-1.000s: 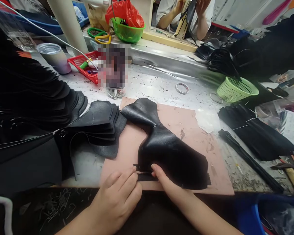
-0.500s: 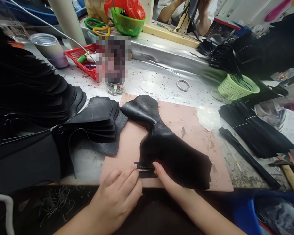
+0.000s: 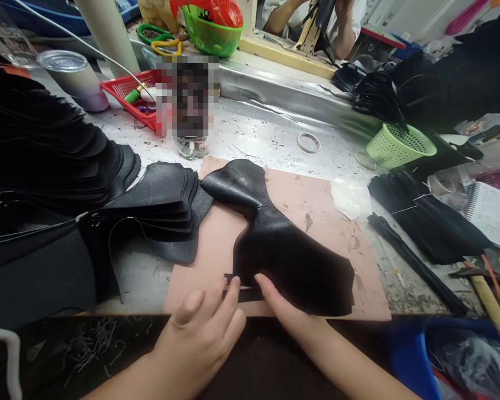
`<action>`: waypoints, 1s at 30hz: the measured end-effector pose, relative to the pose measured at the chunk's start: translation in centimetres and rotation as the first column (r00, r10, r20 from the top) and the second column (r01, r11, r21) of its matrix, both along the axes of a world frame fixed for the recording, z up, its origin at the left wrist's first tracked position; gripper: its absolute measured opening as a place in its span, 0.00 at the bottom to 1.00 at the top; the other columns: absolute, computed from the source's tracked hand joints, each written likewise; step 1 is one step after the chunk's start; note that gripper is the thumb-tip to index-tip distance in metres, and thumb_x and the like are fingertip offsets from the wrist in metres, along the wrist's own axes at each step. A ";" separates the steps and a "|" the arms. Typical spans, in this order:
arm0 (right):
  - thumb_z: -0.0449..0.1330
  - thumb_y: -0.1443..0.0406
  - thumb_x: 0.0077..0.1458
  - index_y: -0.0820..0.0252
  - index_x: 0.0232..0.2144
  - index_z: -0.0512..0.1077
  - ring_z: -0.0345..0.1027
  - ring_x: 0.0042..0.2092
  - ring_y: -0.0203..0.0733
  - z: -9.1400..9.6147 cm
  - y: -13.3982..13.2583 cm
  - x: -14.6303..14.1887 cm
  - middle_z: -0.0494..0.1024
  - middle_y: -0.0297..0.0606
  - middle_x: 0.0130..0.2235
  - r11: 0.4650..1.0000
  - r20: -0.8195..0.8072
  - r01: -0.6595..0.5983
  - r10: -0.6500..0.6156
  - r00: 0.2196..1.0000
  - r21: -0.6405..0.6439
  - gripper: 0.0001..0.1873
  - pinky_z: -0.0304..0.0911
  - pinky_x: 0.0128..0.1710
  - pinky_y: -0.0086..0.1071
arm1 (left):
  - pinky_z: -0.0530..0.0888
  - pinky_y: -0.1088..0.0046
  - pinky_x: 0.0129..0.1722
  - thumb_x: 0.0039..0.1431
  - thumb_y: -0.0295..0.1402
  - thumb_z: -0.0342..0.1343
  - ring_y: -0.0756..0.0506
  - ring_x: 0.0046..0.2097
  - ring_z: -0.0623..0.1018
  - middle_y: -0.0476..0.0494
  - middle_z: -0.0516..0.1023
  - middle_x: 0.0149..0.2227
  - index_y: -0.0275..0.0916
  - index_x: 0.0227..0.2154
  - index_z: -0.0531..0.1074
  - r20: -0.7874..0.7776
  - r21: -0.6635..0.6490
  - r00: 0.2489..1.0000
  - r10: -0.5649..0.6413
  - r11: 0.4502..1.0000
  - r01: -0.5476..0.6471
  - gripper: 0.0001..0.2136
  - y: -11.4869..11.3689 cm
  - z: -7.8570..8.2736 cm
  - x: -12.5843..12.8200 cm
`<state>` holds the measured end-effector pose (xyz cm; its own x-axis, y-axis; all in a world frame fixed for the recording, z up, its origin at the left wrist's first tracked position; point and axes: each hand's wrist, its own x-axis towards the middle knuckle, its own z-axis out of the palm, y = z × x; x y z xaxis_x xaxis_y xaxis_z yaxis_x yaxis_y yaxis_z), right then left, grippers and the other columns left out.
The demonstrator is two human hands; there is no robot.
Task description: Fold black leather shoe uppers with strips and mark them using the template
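A black leather piece (image 3: 295, 255), wide at its near end and narrow in the middle, lies on a pinkish board (image 3: 316, 205). My right hand (image 3: 289, 305) grips its near edge, thumb on top and the other fingers hidden underneath. My left hand (image 3: 208, 328) is beside that edge, its fingers stretched and partly apart, fingertips touching a narrow black strip (image 3: 229, 277) at the piece's left corner. Its thumb is hidden. A second black strip (image 3: 250, 294) shows between the hands. Left of the board, a stack of black leather pieces (image 3: 166, 189) overlaps its edge.
A larger black stack (image 3: 50, 139) rises at the left. Behind are a tumbler (image 3: 73, 80), a red basket (image 3: 125, 91), a tape roll (image 3: 308, 143) and a green basket (image 3: 400, 147). A hammer (image 3: 491, 305) lies right. Another person's arms (image 3: 345, 28) show beyond the ledge.
My left hand's fingers have loosened from a pinch on the strip and spread a little. My right hand keeps its grip. The whole view has shifted slightly.
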<state>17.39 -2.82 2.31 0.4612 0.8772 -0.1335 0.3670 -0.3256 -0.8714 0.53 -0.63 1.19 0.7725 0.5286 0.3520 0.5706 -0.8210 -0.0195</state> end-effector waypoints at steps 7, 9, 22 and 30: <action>0.62 0.57 0.43 0.58 0.31 0.76 0.73 0.41 0.51 1.9 -0.3 2.2 0.79 0.41 0.34 0.989 0.019 0.114 -0.116 0.993 0.091 0.13 0.69 0.44 0.42 | 0.55 0.68 0.42 0.56 0.27 0.45 0.46 0.42 0.68 0.46 0.78 0.42 0.40 0.25 0.69 -0.024 0.093 0.999 0.028 0.995 -0.026 0.10 -0.5 0.2 1.0; 0.63 0.58 0.43 0.58 0.28 0.76 0.74 0.38 0.50 2.0 -0.4 2.5 0.79 0.40 0.30 0.993 0.014 0.106 -0.106 0.994 0.051 0.11 0.71 0.41 0.41 | 0.55 0.68 0.41 0.56 0.26 0.43 0.46 0.41 0.68 0.45 0.78 0.42 0.40 0.26 0.70 -0.038 0.098 0.999 0.031 0.995 -0.027 0.11 -0.6 0.4 1.0; 0.61 0.63 0.47 0.61 0.37 0.74 0.73 0.42 0.50 0.9 -1.0 2.9 0.79 0.42 0.36 0.981 0.173 -0.043 0.009 0.985 0.189 0.13 0.69 0.45 0.42 | 0.57 0.64 0.42 0.62 0.35 0.43 0.44 0.38 0.69 0.44 0.78 0.40 0.36 0.45 0.72 -0.055 -0.012 0.995 0.078 0.997 -0.078 0.16 -0.2 0.8 1.3; 0.60 0.67 0.48 0.60 0.37 0.73 0.74 0.38 0.47 0.4 -1.4 3.6 0.79 0.39 0.34 0.959 0.268 -0.186 0.125 0.955 0.216 0.11 0.72 0.40 0.37 | 0.58 0.65 0.44 0.62 0.33 0.44 0.45 0.42 0.71 0.45 0.79 0.40 0.37 0.39 0.75 -0.031 0.009 0.998 0.056 0.998 -0.056 0.14 0.4 1.2 1.7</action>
